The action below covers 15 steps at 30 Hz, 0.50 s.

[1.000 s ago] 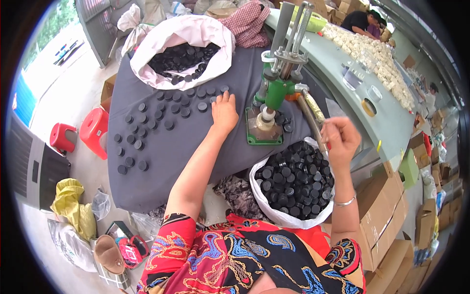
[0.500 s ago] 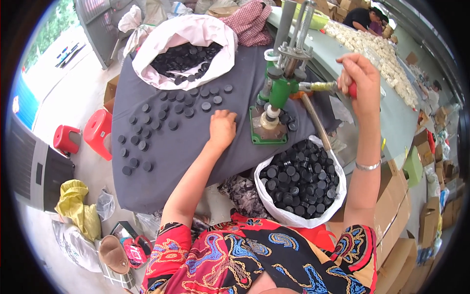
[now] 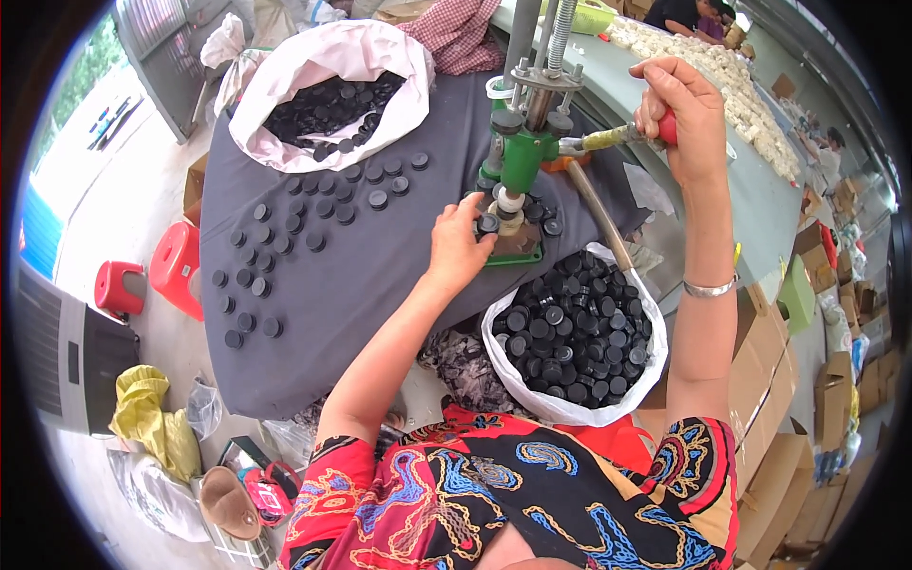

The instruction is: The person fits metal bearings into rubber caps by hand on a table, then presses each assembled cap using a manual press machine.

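Observation:
A green hand press stands at the table's right side. My left hand is at its base, pinching a round black cap beside the white and brass-coloured die. Raised to the right, my right hand is closed round the red knob of the press lever. Several loose black caps lie spread over the dark cloth left of my left hand. More caps sit behind the press base.
A white sack of black caps stands open near my lap; another open sack lies at the table's far left. A metal bar slants beside the press. Red stools stand at left. At far right, another person sits by pale pieces.
My left hand has moved right from the cloth to the press base and now has a black cap in its fingers. My right hand stays on the lever knob. The view has shifted slightly.

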{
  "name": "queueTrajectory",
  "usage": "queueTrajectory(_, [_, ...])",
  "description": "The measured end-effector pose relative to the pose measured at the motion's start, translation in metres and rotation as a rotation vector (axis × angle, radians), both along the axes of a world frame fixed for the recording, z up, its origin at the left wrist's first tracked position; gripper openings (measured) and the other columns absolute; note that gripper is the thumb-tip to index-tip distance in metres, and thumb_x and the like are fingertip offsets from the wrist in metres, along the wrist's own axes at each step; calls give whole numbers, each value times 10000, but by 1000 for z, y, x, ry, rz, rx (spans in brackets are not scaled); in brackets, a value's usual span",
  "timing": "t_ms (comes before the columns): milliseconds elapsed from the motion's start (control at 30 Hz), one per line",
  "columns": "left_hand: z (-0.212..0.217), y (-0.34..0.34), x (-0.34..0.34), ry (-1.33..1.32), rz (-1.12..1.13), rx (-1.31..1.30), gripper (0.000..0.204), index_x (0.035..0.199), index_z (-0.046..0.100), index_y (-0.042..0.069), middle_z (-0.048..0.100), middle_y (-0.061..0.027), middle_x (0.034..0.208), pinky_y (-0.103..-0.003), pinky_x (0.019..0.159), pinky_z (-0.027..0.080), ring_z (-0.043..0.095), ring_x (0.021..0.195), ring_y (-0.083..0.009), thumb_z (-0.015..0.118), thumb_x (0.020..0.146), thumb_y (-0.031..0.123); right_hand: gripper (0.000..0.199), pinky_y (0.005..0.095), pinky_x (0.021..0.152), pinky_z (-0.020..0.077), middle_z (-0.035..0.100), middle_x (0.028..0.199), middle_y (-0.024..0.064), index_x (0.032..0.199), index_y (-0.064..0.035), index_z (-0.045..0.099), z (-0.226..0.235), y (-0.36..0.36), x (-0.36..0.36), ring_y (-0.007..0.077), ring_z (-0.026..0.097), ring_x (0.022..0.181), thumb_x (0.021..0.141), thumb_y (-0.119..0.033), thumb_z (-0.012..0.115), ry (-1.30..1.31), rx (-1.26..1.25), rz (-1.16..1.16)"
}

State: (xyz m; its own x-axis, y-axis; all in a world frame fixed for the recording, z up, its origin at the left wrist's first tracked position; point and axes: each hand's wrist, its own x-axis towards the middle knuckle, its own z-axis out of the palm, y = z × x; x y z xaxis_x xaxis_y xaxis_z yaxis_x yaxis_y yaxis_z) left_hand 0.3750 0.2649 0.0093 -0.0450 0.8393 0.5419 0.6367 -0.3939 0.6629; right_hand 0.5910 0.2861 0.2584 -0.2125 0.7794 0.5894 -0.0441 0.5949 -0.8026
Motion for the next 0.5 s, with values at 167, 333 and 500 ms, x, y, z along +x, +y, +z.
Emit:
queueTrajectory(167, [0,13,15,23,14,-10,698,1283,464,37,639,-108,934,-421,841,458,569,941,-310,748,647,88,179,228,487,409,506,536,-9,915,35,641,-1,-2,-4,68,472,442,900,-140,603,25,-7,-10])
queueTrajectory(333, [-1,23,29,-30,53,-9,767,1336,402,37,655,-127,1008,-439,857,449,569,985,-330,750,655,93,180,221,479,396,500,529,-7,907,40,633,-7,-12,-1,71,471,441,904,-136,595,26,-8,-50])
queueTrajectory(500, [-3,28,34,-88,56,-38,775,1340,385,19,660,-128,1045,-446,870,447,574,1004,-344,752,662,94,170,218,464,381,503,530,-4,897,37,625,-28,-33,0,75,478,455,912,-124,575,60,-18,-79])
